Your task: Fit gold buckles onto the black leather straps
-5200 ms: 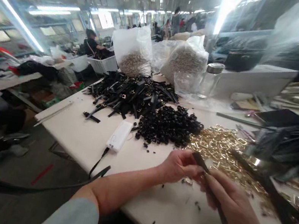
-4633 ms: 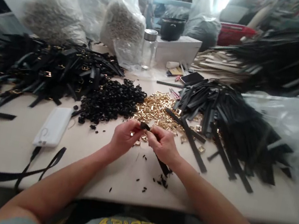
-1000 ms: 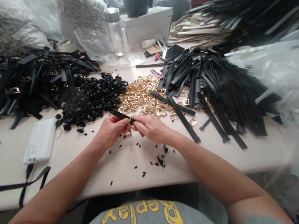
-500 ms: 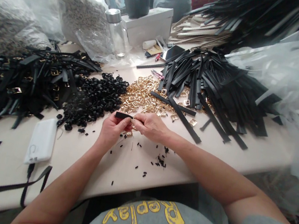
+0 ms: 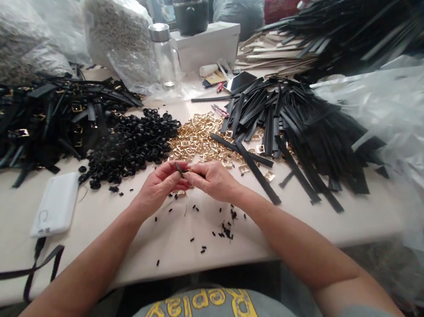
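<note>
My left hand (image 5: 158, 186) and my right hand (image 5: 213, 179) meet over the white table (image 5: 166, 232), both pinched on a short black strap (image 5: 179, 169) whose end sticks up between the fingers. A gold buckle seems to sit at the pinch, mostly hidden. Just beyond lie a heap of gold buckles (image 5: 199, 137) and a heap of black rings (image 5: 132, 144). Small black bits (image 5: 224, 229) are scattered under my hands.
Plain black straps (image 5: 292, 123) are piled at the right, straps with buckles (image 5: 34, 116) at the left. A white power bank (image 5: 56, 203) with a cable lies front left. Filled plastic bags (image 5: 119, 33), a glass bottle (image 5: 164, 54) and a white box (image 5: 207, 43) stand behind.
The strap stuck out level to the left of my hands; now only a short end points up between my fingers. The view has shifted slightly.
</note>
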Motion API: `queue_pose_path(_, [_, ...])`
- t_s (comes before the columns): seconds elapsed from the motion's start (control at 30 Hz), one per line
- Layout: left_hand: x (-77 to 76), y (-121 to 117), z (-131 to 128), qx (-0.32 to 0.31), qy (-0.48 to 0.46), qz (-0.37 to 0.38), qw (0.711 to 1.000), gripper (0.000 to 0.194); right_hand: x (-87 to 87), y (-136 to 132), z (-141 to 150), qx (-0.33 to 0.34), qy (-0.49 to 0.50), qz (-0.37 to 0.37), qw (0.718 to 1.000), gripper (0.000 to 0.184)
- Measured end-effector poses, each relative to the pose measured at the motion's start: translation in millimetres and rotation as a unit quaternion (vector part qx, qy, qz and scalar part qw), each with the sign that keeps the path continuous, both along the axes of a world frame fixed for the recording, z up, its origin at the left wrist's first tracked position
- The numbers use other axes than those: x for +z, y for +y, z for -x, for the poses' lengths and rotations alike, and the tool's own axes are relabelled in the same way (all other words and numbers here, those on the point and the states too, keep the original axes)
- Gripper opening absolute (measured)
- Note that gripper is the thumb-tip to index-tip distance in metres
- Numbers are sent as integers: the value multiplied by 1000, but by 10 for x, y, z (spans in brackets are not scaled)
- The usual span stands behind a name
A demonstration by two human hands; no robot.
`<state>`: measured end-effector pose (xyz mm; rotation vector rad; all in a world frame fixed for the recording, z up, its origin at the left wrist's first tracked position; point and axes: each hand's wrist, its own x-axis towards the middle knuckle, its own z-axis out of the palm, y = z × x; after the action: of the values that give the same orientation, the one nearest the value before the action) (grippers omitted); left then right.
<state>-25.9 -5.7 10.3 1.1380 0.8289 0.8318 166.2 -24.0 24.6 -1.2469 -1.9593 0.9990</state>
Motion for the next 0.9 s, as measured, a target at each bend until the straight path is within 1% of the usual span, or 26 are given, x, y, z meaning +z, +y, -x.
queue_pose_path(0.07, [4,24,24,-28,-6,39,999,39,-26,-4,-5,8,0,-2,1000,32])
queue_pose_path(0.17, [28,51,59,-45,-3,81,996,35,-36,-9,-10,20,-12,-10,1000,31])
queue_pose_path(0.3, [70,67,69,-73,-22,131,989,31,13,-24,-11,60,-20,-17,998,32])
queue_pose_path(0.4, [73,75,76,-92,-22,158,983,30,45,-36,-10,86,-27,-18,996,32])
queue_pose_path(0.57, [53,101,125,-124,3,164,979,33,34,-36,-5,110,-49,-24,992,28])
queue_pose_path(0.63, [63,107,128,-128,-1,159,979,30,36,-28,-7,102,-53,-26,993,28])
queue_pose_path(0.73, [88,108,113,-119,-5,149,982,27,54,-14,-14,87,-69,-14,994,30])
queue_pose_path(0.9, [97,94,113,-85,10,158,984,30,68,-9,-39,85,-75,-2,994,34])
